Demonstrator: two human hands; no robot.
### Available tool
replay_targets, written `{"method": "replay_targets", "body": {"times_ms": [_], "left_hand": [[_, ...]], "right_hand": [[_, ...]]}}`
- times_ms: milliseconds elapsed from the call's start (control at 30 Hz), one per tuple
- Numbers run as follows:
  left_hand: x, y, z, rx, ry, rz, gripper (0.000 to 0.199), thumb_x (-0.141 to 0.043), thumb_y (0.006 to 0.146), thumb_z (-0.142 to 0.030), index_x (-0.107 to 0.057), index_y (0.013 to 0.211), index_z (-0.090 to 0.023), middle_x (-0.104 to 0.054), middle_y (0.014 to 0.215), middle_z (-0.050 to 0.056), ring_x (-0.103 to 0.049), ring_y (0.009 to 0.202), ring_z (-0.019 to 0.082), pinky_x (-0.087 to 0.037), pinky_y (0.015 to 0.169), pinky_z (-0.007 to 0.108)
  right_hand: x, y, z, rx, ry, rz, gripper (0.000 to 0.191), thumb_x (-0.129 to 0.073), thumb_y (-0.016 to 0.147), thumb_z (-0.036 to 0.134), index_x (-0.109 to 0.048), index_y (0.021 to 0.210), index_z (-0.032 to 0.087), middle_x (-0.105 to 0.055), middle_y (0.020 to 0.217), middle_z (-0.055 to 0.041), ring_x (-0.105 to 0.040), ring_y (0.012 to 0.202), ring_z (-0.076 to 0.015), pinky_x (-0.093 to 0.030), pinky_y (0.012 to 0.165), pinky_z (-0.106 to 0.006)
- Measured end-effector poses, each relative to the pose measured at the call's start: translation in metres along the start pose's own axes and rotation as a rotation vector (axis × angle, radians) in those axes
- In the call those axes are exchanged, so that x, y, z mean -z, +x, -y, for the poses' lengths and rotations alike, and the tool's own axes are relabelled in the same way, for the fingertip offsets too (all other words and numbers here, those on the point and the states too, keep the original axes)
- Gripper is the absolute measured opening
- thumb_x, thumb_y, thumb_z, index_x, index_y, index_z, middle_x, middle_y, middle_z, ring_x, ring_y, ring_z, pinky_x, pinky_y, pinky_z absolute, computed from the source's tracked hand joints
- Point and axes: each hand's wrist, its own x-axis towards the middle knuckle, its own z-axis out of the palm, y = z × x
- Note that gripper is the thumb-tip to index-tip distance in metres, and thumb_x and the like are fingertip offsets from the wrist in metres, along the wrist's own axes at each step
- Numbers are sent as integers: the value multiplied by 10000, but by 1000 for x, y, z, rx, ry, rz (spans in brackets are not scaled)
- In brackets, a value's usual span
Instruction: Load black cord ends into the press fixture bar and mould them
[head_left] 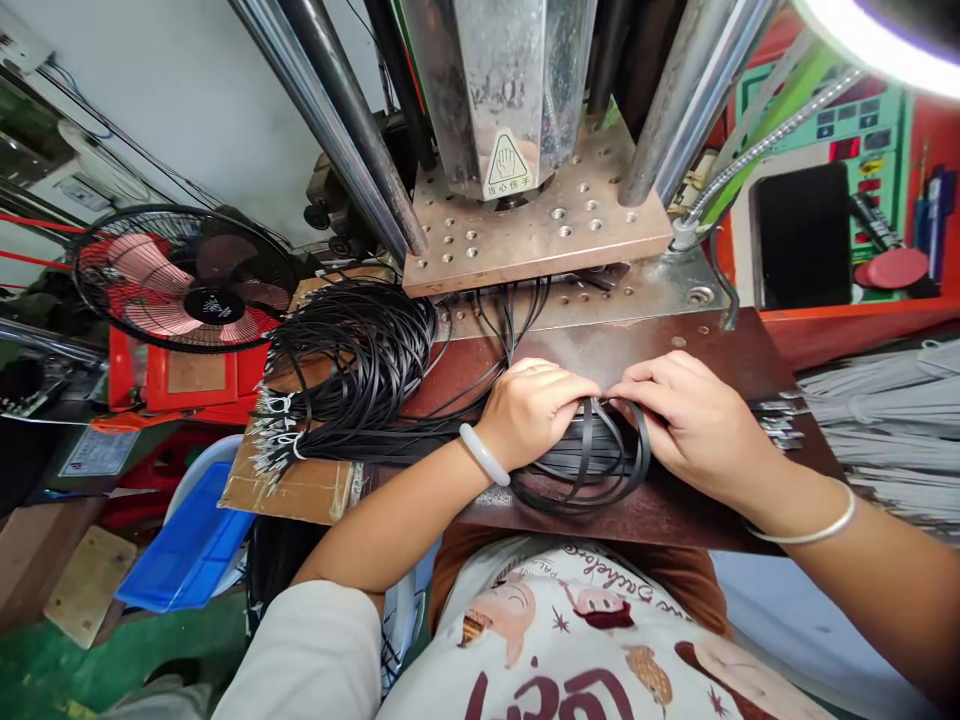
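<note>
My left hand (534, 408) and my right hand (688, 425) meet over the brown work board (720, 355), fingertips nearly touching. Each pinches the black cable (643, 450), which hangs in flat loops below the fingers. The cable ends between the fingertips are too small to make out. Left of my left hand lies a large coiled bundle of black cables (367, 335), with tied ends (277, 440) of white and silver on cardboard. Straight black strands run from it beneath my left wrist. More strands (511, 315) reach back under the press plate (536, 250).
The press column (506, 90) carries a hand-warning label (508, 165). A fan (184, 280) and blue bin (187, 550) are left. On the right are small metal parts (780, 420), white cables (892, 410), a black phone (802, 235), and a bright lamp (892, 40) overhead.
</note>
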Motion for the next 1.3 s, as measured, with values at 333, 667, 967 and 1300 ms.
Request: {"method": "replay_targets", "body": {"times_ms": [333,667,967,1300], "left_hand": [[9,-3,-12,-191,181,200,277,-385,982,-156,-654,915,-152,-727,875,53,-654,848,138,-473,892,344],[23,-5,-16,175,430,175,215,-468,946,-147,-683,952,-133,-649,1029,129,-635,887,194,-530,772,312],[24,-4,-1,309,-150,-16,252,-583,803,21,-739,888,-158,-752,849,9,-702,765,110,-565,784,209],[25,-6,-2,30,-70,72,192,-531,897,-83,-710,926,-144,-756,904,47,-712,832,134,-572,784,251]], "right_hand": [[6,-4,5,-46,82,-73,135,-520,896,141,-629,972,169,-647,889,-77,-612,812,-184,-495,741,-325],[13,-6,-1,-110,136,-107,126,-562,870,112,-653,865,200,-695,811,-21,-654,741,-167,-528,710,-305],[12,-3,1,67,-56,3,128,-530,854,86,-625,911,152,-664,824,-77,-599,752,-212,-498,708,-339],[7,-6,4,-2,-6,22,133,-498,886,123,-627,897,157,-655,792,-72,-584,738,-203,-478,698,-337]]}}
